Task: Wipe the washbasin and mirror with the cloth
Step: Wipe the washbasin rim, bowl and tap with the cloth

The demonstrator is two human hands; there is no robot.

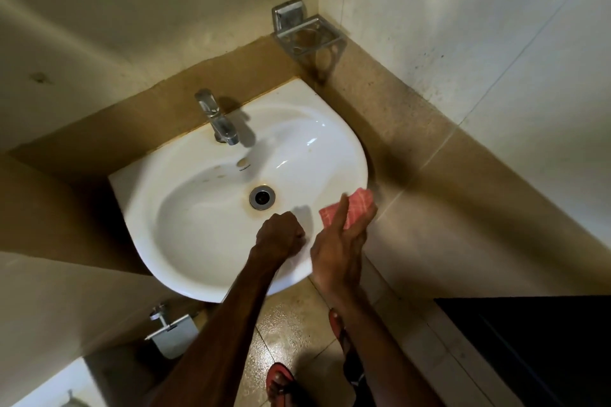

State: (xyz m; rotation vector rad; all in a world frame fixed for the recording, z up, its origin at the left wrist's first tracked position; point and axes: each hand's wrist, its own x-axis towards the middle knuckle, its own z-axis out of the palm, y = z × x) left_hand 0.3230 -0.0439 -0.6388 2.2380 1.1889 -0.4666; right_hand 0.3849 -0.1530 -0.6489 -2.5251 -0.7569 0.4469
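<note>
Where the cloth (358,205) lies: at 3 o'clock from the drain (262,196), over the right rim of the basin (185,225), held in the right hand (337,251).
Cloth: pink-red with pale checks, folded small, slightly blurred.
Right hand: at 4 o'clock from the drain, pinching the cloth. One digit lies straight across the cloth's left face; the other fingers curl round its right side.
Cloth relative to grip: it juts from the hand's 12 o'clock end, level with the fingertips; its lower part is hidden in the palm.
Cloth-to-rim contact: cannot tell.
Left hand (281,235): at 5 o'clock from the drain, fingers curled into a fist with nothing seen in it, resting against the basin's inner front wall, just beside the right hand.
Basin: white, set in a corner; brownish stain round the drain.
Tap (218,122): chrome, at 11 o'clock from the drain, on the back ledge.
Soap dish (307,33): metal, on the wall at 1 o'clock, well apart from both hands.
Sandals (281,380): red, at 6 o'clock below the basin.
</note>
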